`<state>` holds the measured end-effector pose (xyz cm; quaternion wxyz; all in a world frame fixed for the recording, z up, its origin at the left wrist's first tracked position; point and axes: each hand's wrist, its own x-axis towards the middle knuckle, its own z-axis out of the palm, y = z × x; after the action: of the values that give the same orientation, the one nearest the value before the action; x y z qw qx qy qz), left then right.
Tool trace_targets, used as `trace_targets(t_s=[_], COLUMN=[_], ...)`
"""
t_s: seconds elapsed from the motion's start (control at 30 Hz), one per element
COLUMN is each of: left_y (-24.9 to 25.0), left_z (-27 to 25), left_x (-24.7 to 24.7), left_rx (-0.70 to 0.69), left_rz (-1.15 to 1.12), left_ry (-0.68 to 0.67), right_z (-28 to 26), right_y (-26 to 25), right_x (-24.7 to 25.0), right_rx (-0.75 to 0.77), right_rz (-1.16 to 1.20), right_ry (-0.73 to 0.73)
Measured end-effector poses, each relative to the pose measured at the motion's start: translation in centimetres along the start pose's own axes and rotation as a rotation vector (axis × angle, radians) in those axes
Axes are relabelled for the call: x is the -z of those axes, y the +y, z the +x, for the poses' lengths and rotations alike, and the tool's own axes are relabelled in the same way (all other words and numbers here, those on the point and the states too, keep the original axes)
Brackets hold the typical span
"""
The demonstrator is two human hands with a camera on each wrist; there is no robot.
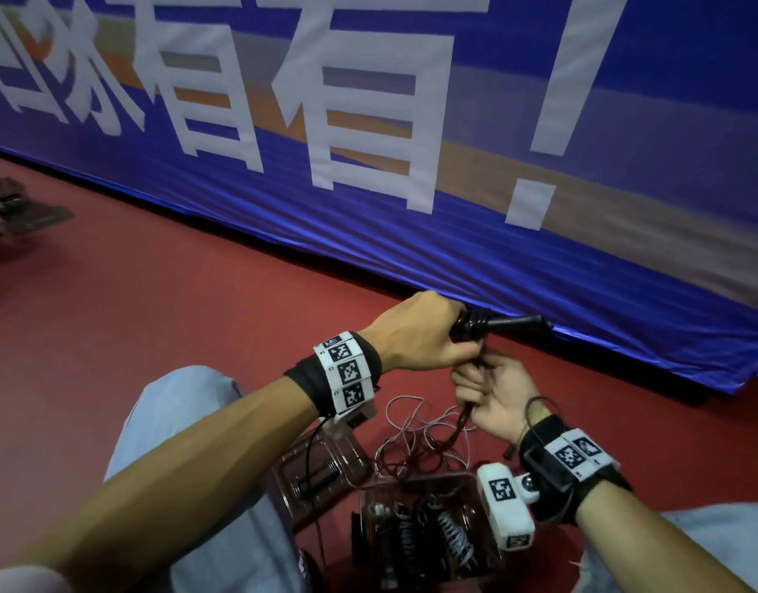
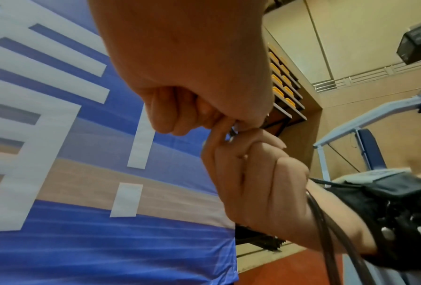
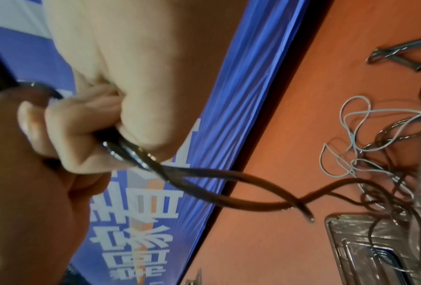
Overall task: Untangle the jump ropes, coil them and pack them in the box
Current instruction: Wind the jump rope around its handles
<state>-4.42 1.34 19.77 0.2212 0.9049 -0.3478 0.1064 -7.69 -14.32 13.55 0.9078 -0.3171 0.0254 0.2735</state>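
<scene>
- The left hand (image 1: 415,331) is clenched round a black jump-rope handle (image 1: 514,325), which sticks out sideways past the fist toward the blue banner with large white characters (image 1: 454,100)
- Several turns of dark brown rope cord (image 1: 599,331) are wound tight round the handle just beside the left thumb and forefinger
- The right hand (image 1: 494,398) sits directly below the left, touching it, with the fingers (image 2: 241,169) curled and pinching the same dark cord
- In the right wrist view two or three strands of the dark cord (image 3: 204,179) leave the closed fist, cross each other and run down toward the floor
- Below the hands a loose tangle of thin white and dark ropes (image 1: 424,438) lies on the red floor (image 1: 176,293)
- The clear plastic box (image 1: 479,545) stands on the floor between the person's knees, just beside the tangle; it holds several coiled ropes and handles, some black and one white, set upright
- A flat clear plastic lid (image 1: 321,472) lies just left of the box, with a dark object on or under it that cannot be made out
- Both wrists carry black straps with white marker blocks (image 1: 347,370), and light grey trouser legs (image 1: 184,421) frame the box on either side
- A blurred dark object (image 1: 17,207) lies on the floor far to the left, well apart from the hands
</scene>
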Motion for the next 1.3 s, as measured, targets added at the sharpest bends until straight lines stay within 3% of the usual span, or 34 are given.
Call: trace_targets(t_s=[0.17, 0.33, 0.4, 0.53, 0.77, 0.97, 1.1, 1.3], left_y=[-0.9, -2.8, -3.1, -3.7, -2.3, -2.5, -2.7, -2.4], left_z=[0.6, 1.2, 1.3, 1.5, 0.3, -0.4, -0.6, -0.4], left_x=[-0.4, -2.1, -2.8, -2.8, -4.9, -5.1, -4.8, -4.1], left_rx=[0.18, 0.294, 0.322, 0.37, 0.335, 0.344, 0.223, 0.006], left_rz=[0.031, 0.153, 0.168, 0.171, 0.265, 0.282, 0.336, 0.478], left_ry=[-0.088, -0.251, -0.344, -0.445, -0.414, -0.421, -0.473, -0.476], right_z=[2.7, 3.0, 2.9, 2.7, 0.4, -1.0, -1.7, -1.5], right_y=[1.8, 3.3, 3.3, 2.2, 1.5, 0.9, -0.2, -1.8], right_x=[-0.9, 0.6, 0.8, 1.5, 1.1, 1.1, 1.0, 1.0], right_rx=[0.19, 0.284, 0.24, 0.208, 0.218, 0.309, 0.315, 0.41], right_rz=[-0.2, -1.03, -1.135, -1.267, -1.794, -1.878, -2.102, -2.168], right_ry=[0.397, 0.626, 0.649, 0.589, 0.343, 0.218, 0.148, 0.162])
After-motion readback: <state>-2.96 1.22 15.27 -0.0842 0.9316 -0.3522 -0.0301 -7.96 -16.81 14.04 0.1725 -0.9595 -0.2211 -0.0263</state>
